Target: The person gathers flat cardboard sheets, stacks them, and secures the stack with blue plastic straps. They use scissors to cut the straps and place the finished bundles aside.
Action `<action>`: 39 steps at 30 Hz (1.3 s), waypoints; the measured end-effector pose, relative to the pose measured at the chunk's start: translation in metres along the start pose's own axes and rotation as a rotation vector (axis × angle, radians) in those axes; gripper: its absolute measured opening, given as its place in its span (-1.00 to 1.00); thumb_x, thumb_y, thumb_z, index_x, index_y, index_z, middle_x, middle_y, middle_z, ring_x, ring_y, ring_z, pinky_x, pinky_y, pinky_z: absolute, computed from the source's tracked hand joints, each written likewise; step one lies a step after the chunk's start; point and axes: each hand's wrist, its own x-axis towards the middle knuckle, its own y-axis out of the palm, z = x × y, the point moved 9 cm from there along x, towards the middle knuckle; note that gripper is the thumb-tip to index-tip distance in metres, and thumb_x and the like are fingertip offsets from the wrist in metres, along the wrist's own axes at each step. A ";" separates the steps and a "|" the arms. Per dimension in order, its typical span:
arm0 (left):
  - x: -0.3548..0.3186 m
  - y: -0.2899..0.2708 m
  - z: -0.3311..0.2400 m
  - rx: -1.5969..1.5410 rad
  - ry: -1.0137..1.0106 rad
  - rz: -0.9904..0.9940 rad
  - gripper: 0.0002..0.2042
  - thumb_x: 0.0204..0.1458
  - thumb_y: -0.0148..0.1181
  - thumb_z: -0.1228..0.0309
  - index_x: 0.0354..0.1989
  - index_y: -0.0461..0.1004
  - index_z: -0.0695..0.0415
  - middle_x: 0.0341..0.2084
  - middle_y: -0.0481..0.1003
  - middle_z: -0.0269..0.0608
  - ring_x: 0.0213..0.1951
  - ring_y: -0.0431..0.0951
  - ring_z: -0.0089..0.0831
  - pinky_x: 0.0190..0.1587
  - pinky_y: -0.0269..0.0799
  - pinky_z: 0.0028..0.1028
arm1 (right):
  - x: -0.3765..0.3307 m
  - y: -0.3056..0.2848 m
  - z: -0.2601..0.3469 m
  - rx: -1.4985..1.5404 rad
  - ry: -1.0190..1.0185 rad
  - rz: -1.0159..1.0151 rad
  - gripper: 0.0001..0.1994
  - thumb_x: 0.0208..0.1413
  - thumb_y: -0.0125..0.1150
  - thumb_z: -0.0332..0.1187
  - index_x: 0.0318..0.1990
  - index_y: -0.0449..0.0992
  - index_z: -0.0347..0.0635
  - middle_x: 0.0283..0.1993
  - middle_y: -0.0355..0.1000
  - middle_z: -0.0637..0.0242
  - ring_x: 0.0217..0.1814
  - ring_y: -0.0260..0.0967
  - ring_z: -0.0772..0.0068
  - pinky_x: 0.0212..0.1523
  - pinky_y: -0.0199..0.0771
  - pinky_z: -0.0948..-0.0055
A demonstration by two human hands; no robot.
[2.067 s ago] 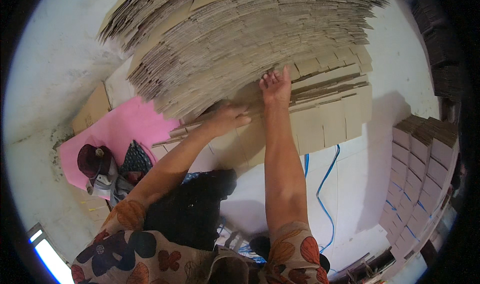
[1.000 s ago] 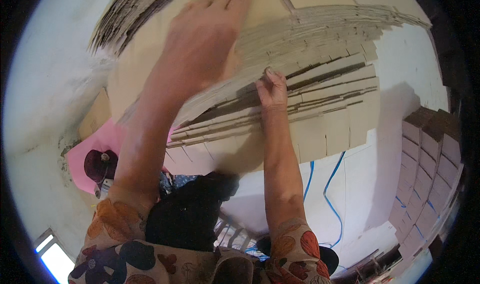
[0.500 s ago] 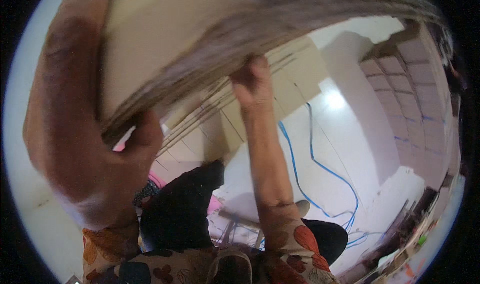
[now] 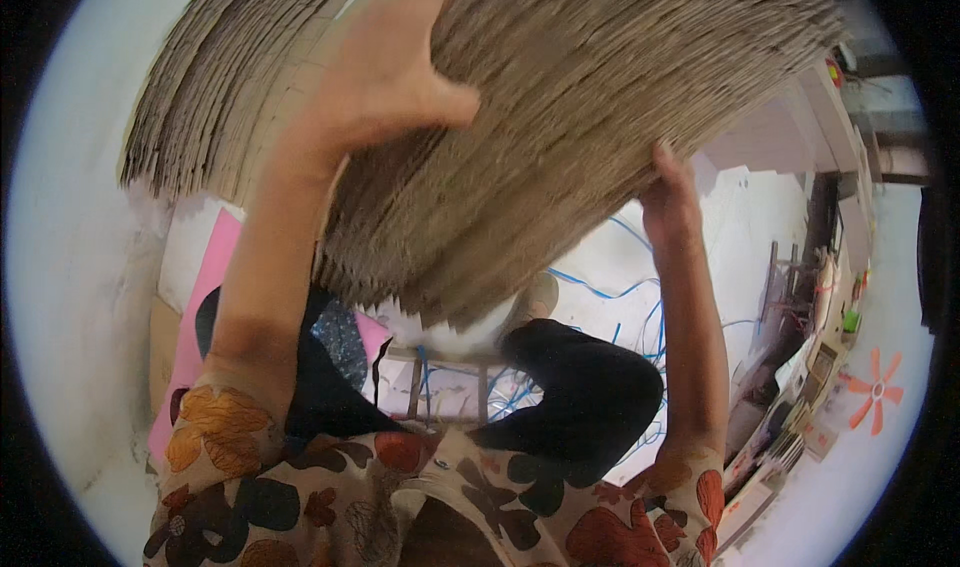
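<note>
A thick stack of brown cardboard sheets (image 4: pixel 560 137) fills the upper middle of the view, its many rough edges turned toward me. My left hand (image 4: pixel 395 82) grips its upper left side, the thumb lying over the edges and the fingers partly hidden. At the lower right side, my right hand (image 4: pixel 672 192) holds the stack with the thumb up against it; the other fingers are mostly hidden. A second stack of cardboard (image 4: pixel 235 77) stands at the upper left, beyond my left hand.
Blue straps (image 4: pixel 600 289) lie loose on the pale floor. A pink sheet (image 4: pixel 205 297) is at the left, beside my leg. Below the stack, between my legs, is a wooden frame (image 4: pixel 440 382). An orange-bladed fan (image 4: pixel 875 391) and cluttered shelving (image 4: pixel 790 397) are at the right.
The cardboard has swung from a flat face to its edges facing me. My right hand has moved right and my left hand up and away; the view has shifted too.
</note>
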 end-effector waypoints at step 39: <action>-0.164 0.346 0.251 -0.811 -1.010 0.576 -0.11 -0.50 0.45 0.25 0.13 0.17 0.26 -0.07 0.39 -0.09 -0.03 0.38 -0.28 0.05 0.24 -0.33 | -0.002 -0.121 -0.339 0.505 0.408 -0.232 -0.32 -0.05 0.20 -0.24 0.20 0.04 -0.26 0.10 0.21 0.12 0.09 0.22 0.23 0.07 0.25 0.31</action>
